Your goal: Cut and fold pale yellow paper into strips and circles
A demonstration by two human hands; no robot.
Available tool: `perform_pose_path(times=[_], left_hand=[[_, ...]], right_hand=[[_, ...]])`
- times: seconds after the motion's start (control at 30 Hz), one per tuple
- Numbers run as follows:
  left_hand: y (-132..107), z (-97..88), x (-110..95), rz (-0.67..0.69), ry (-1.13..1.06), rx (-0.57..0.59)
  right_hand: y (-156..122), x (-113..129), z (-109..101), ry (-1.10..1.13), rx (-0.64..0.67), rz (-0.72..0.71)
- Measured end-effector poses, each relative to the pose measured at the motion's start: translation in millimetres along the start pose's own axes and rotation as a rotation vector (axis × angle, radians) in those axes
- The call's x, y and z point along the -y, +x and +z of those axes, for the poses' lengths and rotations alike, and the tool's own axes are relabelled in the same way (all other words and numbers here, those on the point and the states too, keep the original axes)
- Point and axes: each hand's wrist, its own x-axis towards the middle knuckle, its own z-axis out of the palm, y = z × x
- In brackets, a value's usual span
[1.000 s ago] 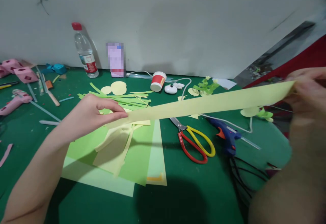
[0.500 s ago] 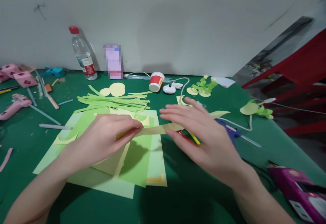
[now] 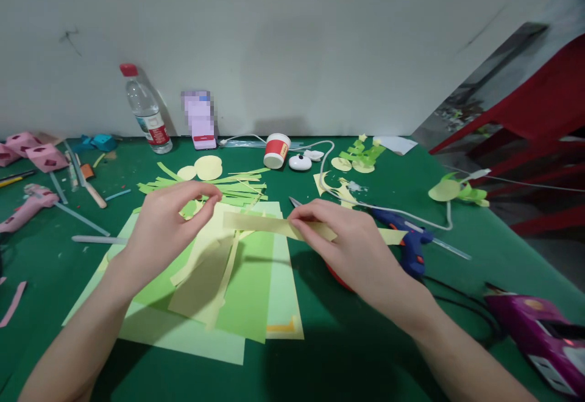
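A long pale yellow paper strip (image 3: pixel 262 223) is pinched between the thumb and fingers of my right hand (image 3: pixel 354 240). Its left end is free over the sheets, and its right end sticks out beyond my hand. My left hand (image 3: pixel 167 222) is just left of the strip's free end, thumb and index fingertips together and nothing visible between them. Below lie green paper sheets (image 3: pixel 249 280) with a pale yellow piece (image 3: pixel 201 292) and a narrow strip on top. Scissors (image 3: pixel 295 201) lie partly hidden beneath my right hand.
Behind the sheets lie green paper strips (image 3: pixel 247 189) and pale paper circles (image 3: pixel 208 167). A blue glue gun (image 3: pixel 414 250) with its cord lies to the right, a pink glue gun (image 3: pixel 34 204) to the left. A bottle (image 3: pixel 153 125), phone (image 3: pixel 200 119) and paper cup (image 3: pixel 276 151) stand by the wall.
My left hand has let go of the strip and drawn back up and left. My right hand has gone from spread fingers to a pinch on the strip.
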Motion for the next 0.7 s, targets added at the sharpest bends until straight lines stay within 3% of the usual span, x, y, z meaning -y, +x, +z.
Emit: perform_pose_path(times=[0.07, 0.23, 0.37, 0.7], left_hand=[[-1.8, 5.8, -6.7, 0.017, -0.021, -0.044], [-12.9, 30.3, -25.7, 0.219, -0.115, 0.144], [-16.3, 40.6, -28.5, 0.278, -0.114, 0.098], [-17.3, 44.1, -26.4, 0.279, -0.092, 0.026]], right_hand=[[-1.1, 2.8, 4.7, -0.02, 0.004, -0.026], [-4.3, 8.7, 18.3, -0.041, -0.057, -0.189], [-6.5, 10.0, 19.9, -0.097, -0.122, -0.248], [-9.9, 13.1, 23.8, -0.156, -0.144, -0.235]])
